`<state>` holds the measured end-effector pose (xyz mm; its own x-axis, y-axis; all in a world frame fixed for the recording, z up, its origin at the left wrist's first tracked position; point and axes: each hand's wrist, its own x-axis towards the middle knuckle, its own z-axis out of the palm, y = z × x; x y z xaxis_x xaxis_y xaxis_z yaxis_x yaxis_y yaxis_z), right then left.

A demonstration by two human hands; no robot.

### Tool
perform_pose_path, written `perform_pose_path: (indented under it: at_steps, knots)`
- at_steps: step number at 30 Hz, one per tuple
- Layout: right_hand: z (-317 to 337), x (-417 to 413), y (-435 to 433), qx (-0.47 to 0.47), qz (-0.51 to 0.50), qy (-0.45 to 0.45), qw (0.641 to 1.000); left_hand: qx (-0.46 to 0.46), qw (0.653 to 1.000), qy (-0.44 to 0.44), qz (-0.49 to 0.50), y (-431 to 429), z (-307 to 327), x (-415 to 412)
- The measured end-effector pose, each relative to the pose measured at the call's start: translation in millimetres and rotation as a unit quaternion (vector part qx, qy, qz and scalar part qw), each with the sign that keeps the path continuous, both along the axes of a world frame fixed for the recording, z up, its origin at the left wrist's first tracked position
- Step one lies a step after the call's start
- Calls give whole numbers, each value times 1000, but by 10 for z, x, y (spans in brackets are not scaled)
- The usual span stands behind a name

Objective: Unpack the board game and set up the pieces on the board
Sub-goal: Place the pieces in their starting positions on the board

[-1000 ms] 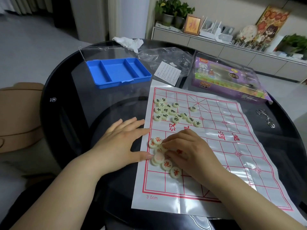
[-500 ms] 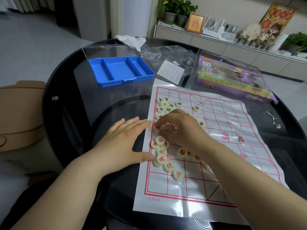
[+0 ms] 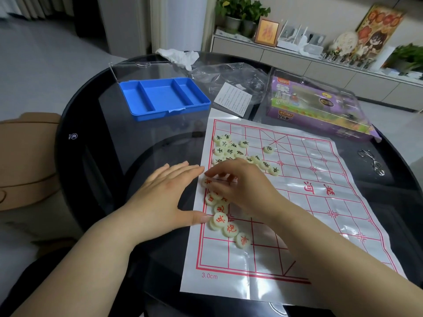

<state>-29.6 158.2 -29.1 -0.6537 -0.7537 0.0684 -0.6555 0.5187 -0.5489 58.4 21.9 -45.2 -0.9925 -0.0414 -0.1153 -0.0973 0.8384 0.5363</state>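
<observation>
**Head view: right hand at a red piece on the board's left edge**

Head view looks down on a round dark glass table (image 3: 103, 145) with the paper board (image 3: 297, 202) spread over its right half, red grid facing up.

The left hand (image 3: 160, 197) lies flat on the glass just left of the board. Its fingers are straight and together, and its thumb reaches the sheet's edge beside the red pieces (image 3: 220, 219).

The right hand (image 3: 242, 186) arches over the middle of the left column with its fingers bent down. Its thumb and forefinger pinch a single red-marked piece (image 3: 205, 182) that sits right on the border line.

The other red pieces trail toward the near side in a loose, overlapping line. The black pieces (image 3: 229, 152) are bunched farther up the same side, with a few strays to their right.

At the far left of the table stands a blue tray (image 3: 164, 99) with three compartments, and behind it a clear lid (image 3: 137, 67) stands up. A folded leaflet (image 3: 233, 99) and a crumpled plastic bag (image 3: 229, 74) lie between the tray and the purple game box (image 3: 315, 106) at the far right. A white tissue (image 3: 178, 56) rests at the far rim.
</observation>
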Motion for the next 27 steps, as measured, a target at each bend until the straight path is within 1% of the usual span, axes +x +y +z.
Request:
perform_pose_path:
  at_steps: [3,5,7,12,16,21,27]
  knots:
    - [15,-3,-9,-9,-18,-47,999,7,1000,0,3,-2,6,4]
    - [37,-15,-42,-7,-28,-53,998,12,1000,5,2,-2,11,10]
    - [61,-17,-99,5,-43,-47,998,16,1000,8,4,0,17,18]
    - [40,34,-206,86,-64,-10,994,18,1000,14,0,-19,0,14]
    - [63,74,-172,122,-67,-10,990,9,1000,20,-7,-37,-30,0]
    - [40,181,-3,113,-48,-7,992,14,999,31,-12,-40,-49,-1]
    - [20,241,81,80,-34,-14,996,10,999,32,-12,-44,-58,-7]
